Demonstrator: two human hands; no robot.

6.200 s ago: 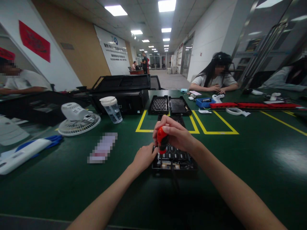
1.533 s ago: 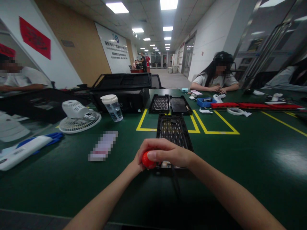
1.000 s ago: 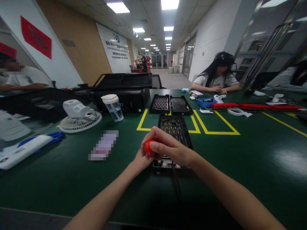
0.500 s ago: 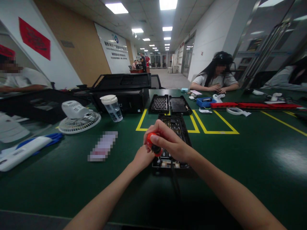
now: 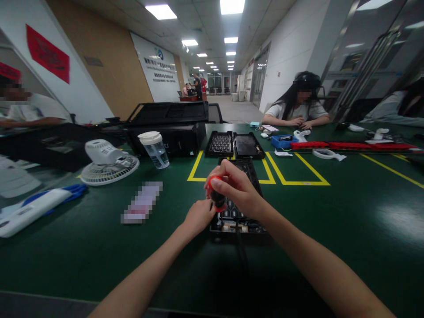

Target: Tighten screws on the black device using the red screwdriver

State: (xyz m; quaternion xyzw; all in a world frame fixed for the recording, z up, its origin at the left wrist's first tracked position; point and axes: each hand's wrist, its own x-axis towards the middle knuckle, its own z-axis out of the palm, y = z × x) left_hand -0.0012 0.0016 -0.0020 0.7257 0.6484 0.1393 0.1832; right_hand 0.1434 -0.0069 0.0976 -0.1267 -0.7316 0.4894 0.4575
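Note:
My right hand (image 5: 237,189) is closed around the red-and-black handle of a screwdriver (image 5: 217,196), held upright over the near left part of a black case (image 5: 256,185). The screwdriver's tip is too small to make out. Rounded dark shapes in rows fill the case, with tan pieces and wiring along its near end. At the left side of the case rests my left hand (image 5: 198,217); its fingers are hidden behind the screwdriver and the right hand.
Beyond the case lie a black tray with round cells (image 5: 220,143) and a black lid-like tray (image 5: 249,145). A lidded cup (image 5: 155,150), white fan (image 5: 109,165) and pixelated phone-like object (image 5: 142,203) stand left. A blue bin (image 5: 281,141) sits right, near a seated person (image 5: 298,106).
My right hand and the screwdriver have shifted slightly to the right, and the handle stands more upright. My left hand has barely moved.

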